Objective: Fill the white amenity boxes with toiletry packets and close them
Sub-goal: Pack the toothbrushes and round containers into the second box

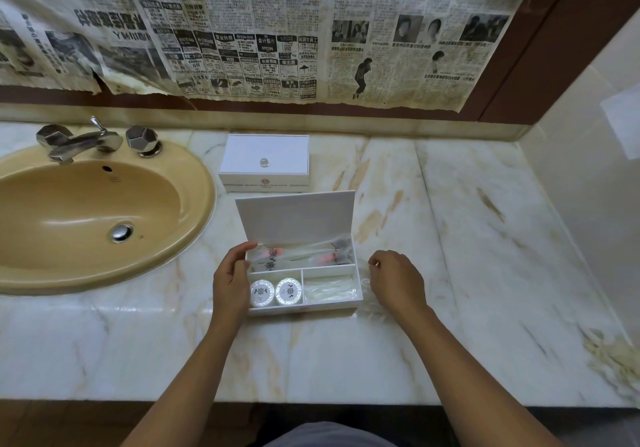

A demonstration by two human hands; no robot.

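Observation:
An open white amenity box stands on the marble counter, its lid tilted up at the back. Inside lie clear toiletry packets in the long rear compartment, two round white soaps at front left and a clear packet at front right. My left hand holds the box's left wall, thumb at its rear corner. My right hand hovers just right of the box with curled fingers over a crinkled clear wrapper; whether it pinches the wrapper is unclear. A second, closed white box sits behind.
A beige sink with a chrome tap fills the left side of the counter. Newspaper sheets cover the wall behind. The counter's front edge runs near my body, and a side wall rises at the right.

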